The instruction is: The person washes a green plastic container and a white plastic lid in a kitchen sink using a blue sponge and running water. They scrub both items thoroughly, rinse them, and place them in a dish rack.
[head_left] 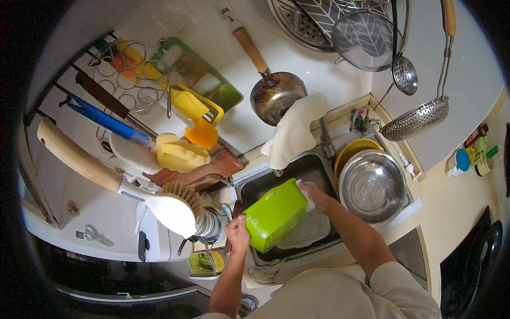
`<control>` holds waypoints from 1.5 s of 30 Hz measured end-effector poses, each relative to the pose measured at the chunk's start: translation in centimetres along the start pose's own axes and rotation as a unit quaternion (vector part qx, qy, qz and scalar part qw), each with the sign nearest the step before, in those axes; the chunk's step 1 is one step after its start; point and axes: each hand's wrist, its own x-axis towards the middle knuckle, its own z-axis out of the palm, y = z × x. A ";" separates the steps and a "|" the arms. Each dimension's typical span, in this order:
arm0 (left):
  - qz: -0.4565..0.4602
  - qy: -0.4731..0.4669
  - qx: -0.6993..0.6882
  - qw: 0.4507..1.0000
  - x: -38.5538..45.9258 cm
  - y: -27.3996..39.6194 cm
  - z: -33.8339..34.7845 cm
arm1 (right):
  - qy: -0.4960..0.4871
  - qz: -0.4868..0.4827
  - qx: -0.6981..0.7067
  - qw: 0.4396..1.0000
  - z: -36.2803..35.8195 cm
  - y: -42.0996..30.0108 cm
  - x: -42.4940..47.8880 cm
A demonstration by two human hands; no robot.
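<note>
A lime-green plastic bin [275,213], with suds on its sides, is tilted over the dark sink basin [289,171]. My left hand [238,235] grips the bin by its left end, thumb on the near face. At the bin's far right end, my right hand [314,195] presses a white cloth or sponge [307,196] against it; the fingertips are partly hidden. Beneath the bin and my right forearm, a pale, translucent flat item [308,231] lies in the basin. Behind the bin, a cream cloth [293,133] hangs over the faucet.
A steel bowl [372,187] overlaps a yellow colander [352,153] right of the basin. A steel pan [277,97] hangs on the wall, and a wooden-handled brush [171,211] hangs at left. Strainers [418,119] hang at upper right. Chopsticks [235,213] stand by my left hand.
</note>
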 end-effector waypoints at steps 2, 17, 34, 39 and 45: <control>-0.043 0.049 -0.037 0.997 -0.3 -2.4 -1.0 | 0.014 0.029 0.022 0.999 1.0 0.9 -0.6; -0.135 0.177 -0.240 0.945 0.5 0.5 0.2 | 0.016 0.072 0.288 0.955 2.1 9.2 -2.1; -0.457 -0.121 -0.332 0.816 0.9 0.8 -1.9 | 0.078 -0.020 -0.046 0.996 -0.4 4.9 -1.2; -0.451 -0.097 -0.397 0.793 1.6 -1.9 -1.2 | 0.154 0.057 -0.283 0.945 0.8 0.1 -1.2; -0.418 -0.033 -0.327 0.847 1.1 -0.3 0.0 | 0.296 -0.096 -0.429 0.848 0.6 -0.6 0.2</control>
